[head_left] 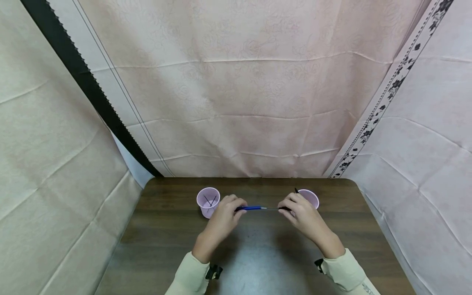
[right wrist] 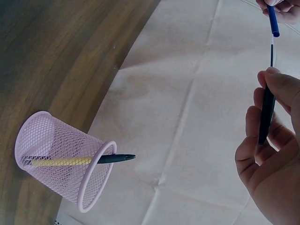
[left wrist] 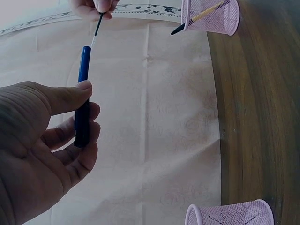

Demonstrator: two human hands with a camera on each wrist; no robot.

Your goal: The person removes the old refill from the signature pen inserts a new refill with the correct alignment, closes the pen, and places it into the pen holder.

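Above the bench (head_left: 250, 262), I am holding a blue barrel (head_left: 253, 208) end to end with a black rod (right wrist: 266, 112). The fingers of my left hand (head_left: 224, 212) are pinching the barrel, those of my right hand (head_left: 305, 215) the rod. The wrist views are showing its pale tip at the barrel's mouth. The right one is revealing a yellow-and-black pen (right wrist: 115, 158) in a pink mesh cup (right wrist: 65, 183); the head view is catching only its dark end.

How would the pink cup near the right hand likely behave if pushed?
The cup is probably light, being open mesh. It might tip, with a pen poking past its rim. Knocked over, it would likely roll, being round.
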